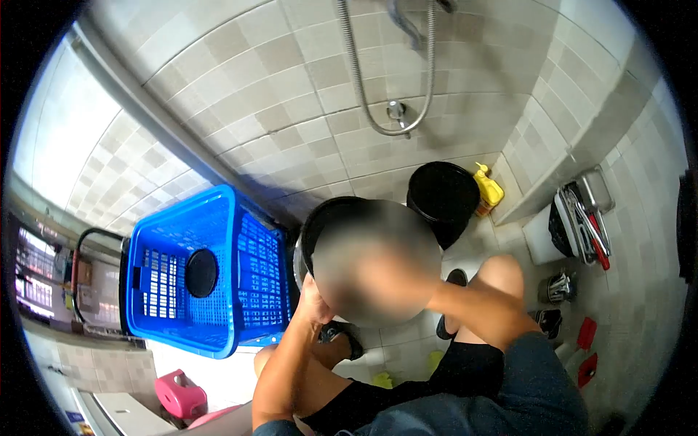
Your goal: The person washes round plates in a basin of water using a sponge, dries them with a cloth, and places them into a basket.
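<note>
In front of my knees is a round black tub (318, 222), its middle and right side covered by a large blurred patch. At the tub's near left edge, my left hand (314, 303) appears closed on the rim, with some fingers hidden by the blur. My right forearm reaches in from the right, and my right hand (398, 280) lies inside the blurred patch over the tub. Its fingers cannot be made out, nor can anything it may hold.
Left of the tub stands a blue plastic basket (234, 291) with a black disc (201, 273) inside. A black bucket (443, 195) and a yellow bottle (489, 190) are by the tiled wall. A shower hose (358, 80) hangs above. Utensils (592, 225) stand right; a pink stool (179, 394) sits lower left.
</note>
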The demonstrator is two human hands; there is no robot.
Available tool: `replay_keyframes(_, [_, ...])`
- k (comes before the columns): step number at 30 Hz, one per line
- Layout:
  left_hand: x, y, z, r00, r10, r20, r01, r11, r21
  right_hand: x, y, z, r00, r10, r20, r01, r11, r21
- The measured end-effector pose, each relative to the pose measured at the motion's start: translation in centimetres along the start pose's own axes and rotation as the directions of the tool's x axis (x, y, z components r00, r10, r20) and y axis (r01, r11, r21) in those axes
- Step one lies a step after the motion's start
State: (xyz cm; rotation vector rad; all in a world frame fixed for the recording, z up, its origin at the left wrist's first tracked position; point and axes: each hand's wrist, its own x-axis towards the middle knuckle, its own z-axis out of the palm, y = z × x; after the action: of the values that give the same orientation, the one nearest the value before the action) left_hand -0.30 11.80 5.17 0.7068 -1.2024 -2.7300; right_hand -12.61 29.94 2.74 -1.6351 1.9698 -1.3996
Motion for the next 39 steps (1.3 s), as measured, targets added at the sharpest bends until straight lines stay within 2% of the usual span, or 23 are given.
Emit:
replay_keyframes(3, [-0.9, -0.4, 0.6, 0.995, -0.037, 0.09, 0.027, 0.994, 0.107, 1.1, -1.5, -0.4, 0.955, 0.196, 0.224, -0.257, 0.921, 0.293])
replay_keyframes(5, [-1.0, -0.8, 0.3, 0.989, -0.091, 0.117, 0.069, 0.982, 0.176, 0.0, -0.5, 0.2, 0.946, 0.248, 0.211, -0.317, 0.562, 0.764])
replay_keyframes(6, [-1.1, -0.7, 0.0, 0.981, -0.128, 0.144, 0.1, 0.977, 0.188, 0.7, 0.7, -0.2, 0.975, 0.198, 0.097, -0.22, 0.903, 0.37])
replay_keyframes(7, [-1.4, -0.8, 0.3, 0.988, -0.103, 0.115, 0.08, 0.98, 0.183, 1.7, 1.8, -0.8, 0.995, 0.096, 0.029, -0.091, 0.986, -0.137])
replay_keyframes(8, [-1.8, -0.7, 0.7, 0.994, -0.076, 0.084, 0.06, 0.982, 0.178, 2.4, 2.6, -1.3, 0.999, -0.026, 0.025, 0.035, 0.79, -0.612])
replay_keyframes(10, [-2.3, 0.0, 1.1, 0.997, -0.077, -0.01, 0.077, 0.99, 0.118, 3.3, 1.5, -2.9, 0.985, -0.101, -0.137, -0.008, 0.777, -0.629])
replay_keyframes(11, [-2.3, 0.3, 1.4, 0.999, -0.05, -0.021, 0.051, 0.997, 0.058, 3.0, 1.2, -3.3, 0.975, -0.149, -0.167, -0.015, 0.7, -0.714])
replay_keyframes(14, [-1.3, 0.1, -0.6, 1.0, -0.026, -0.015, 0.026, 0.999, 0.025, 1.8, 0.5, -4.1, 0.984, 0.157, -0.087, -0.17, 0.663, -0.729])
replay_keyframes(17, [-0.4, -0.2, -1.5, 0.999, 0.018, -0.04, -0.019, 0.999, -0.027, 1.0, -0.9, -5.3, 0.952, 0.26, 0.159, -0.166, 0.881, -0.443])
replay_keyframes(18, [-0.1, -0.3, -1.6, 0.999, 0.016, -0.039, -0.017, 1.0, -0.026, 1.6, -2.4, -5.7, 0.901, 0.315, 0.298, -0.166, 0.886, -0.433])
replay_keyframes(19, [0.2, -0.4, -1.5, 0.996, 0.042, -0.077, -0.044, 0.999, -0.027, 1.7, -2.8, -5.3, 0.869, 0.302, 0.391, -0.213, 0.943, -0.256])
replay_keyframes(20, [0.5, -0.5, -1.4, 0.991, 0.066, -0.116, -0.069, 0.997, -0.026, 0.6, 0.2, -2.3, 0.898, 0.214, 0.384, -0.203, 0.977, -0.071])
replay_keyframes(22, [0.9, -0.1, -1.2, 0.987, 0.06, -0.146, -0.062, 0.998, -0.012, 0.4, -0.3, 0.1, 0.97, 0.08, 0.231, -0.073, 0.997, -0.04])
replay_keyframes(24, [1.2, 0.1, -1.3, 0.989, 0.085, -0.12, -0.086, 0.996, 0.003, 0.4, 0.1, 0.0, 0.973, 0.085, 0.215, -0.074, 0.995, -0.06])
replay_keyframes(26, [1.1, -0.1, -1.2, 0.986, 0.126, -0.109, -0.121, 0.991, 0.048, 0.0, 0.6, -1.5, 0.987, 0.026, 0.162, 0.008, 0.979, -0.203])
replay_keyframes(27, [0.8, -0.1, -0.7, 0.981, 0.165, -0.099, -0.156, 0.984, 0.089, -0.2, 0.3, -2.1, 0.988, 0.092, 0.123, -0.04, 0.926, -0.376])
replay_keyframes(28, [0.4, 0.0, -0.4, 0.981, 0.166, -0.105, -0.157, 0.984, 0.086, -0.5, 0.8, -2.3, 0.974, 0.205, 0.094, -0.151, 0.902, -0.404])
replay_keyframes(30, [-0.2, 0.4, 0.2, 0.993, 0.107, -0.058, -0.102, 0.992, 0.078, -0.7, 2.3, -2.3, 0.974, 0.214, -0.076, -0.222, 0.832, -0.508])
replay_keyframes(31, [-0.2, 0.1, -0.1, 0.993, 0.099, -0.057, -0.094, 0.992, 0.08, -0.5, 2.8, -2.4, 0.961, 0.244, -0.131, -0.277, 0.84, -0.467])
replay_keyframes(33, [-0.5, -0.1, -0.2, 0.999, 0.027, 0.023, -0.032, 0.965, 0.26, 0.0, 3.5, -2.7, 0.923, 0.303, -0.238, -0.374, 0.85, -0.371])
replay_keyframes(35, [-1.0, 0.1, 0.6, 0.999, -0.04, 0.014, 0.032, 0.932, 0.361, 0.5, 3.5, -2.8, 0.905, 0.331, -0.267, -0.399, 0.879, -0.262])
replay_keyframes(37, [-1.3, 0.5, 1.5, 0.997, -0.074, 0.016, 0.061, 0.911, 0.409, 1.1, 3.7, -2.3, 0.942, 0.04, -0.333, -0.183, 0.894, -0.409])
replay_keyframes(39, [-1.4, 0.7, 2.4, 0.995, -0.1, 0.03, 0.074, 0.878, 0.472, 1.6, 4.2, -0.6, 0.954, -0.091, -0.286, -0.034, 0.914, -0.404])
